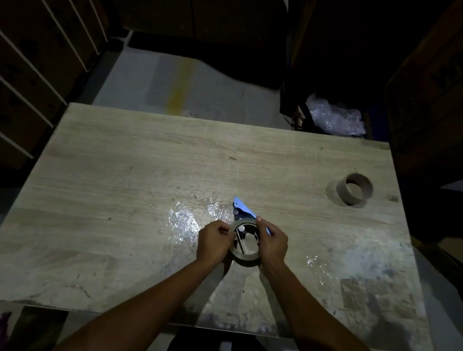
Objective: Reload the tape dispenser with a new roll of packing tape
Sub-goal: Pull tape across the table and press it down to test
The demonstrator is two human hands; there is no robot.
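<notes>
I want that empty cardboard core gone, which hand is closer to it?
Right. The right hand is on the tape roll, nearer the empty core; the left hand is on the roll's far side.

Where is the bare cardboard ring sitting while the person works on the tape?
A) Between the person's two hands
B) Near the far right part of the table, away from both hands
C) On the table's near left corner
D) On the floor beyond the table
B: the empty cardboard core stands alone toward the table's far right, well apart from the left hand and right hand, which hold the tape roll on the blue dispenser.
</notes>
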